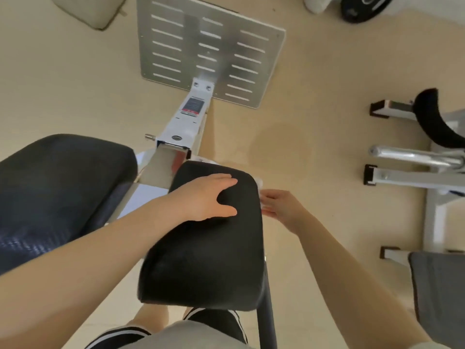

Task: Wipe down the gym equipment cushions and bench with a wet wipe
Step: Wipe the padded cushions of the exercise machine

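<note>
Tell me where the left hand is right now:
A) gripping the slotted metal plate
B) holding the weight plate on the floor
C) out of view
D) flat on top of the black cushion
D: the left hand lies with straight fingers on the top of the black cushion, while the right hand works the white wipe along the cushion's right edge.

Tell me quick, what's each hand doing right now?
Left hand: open, resting flat on the black cushion.
Right hand: fingers pressing a white wet wipe against the cushion's side.
</note>
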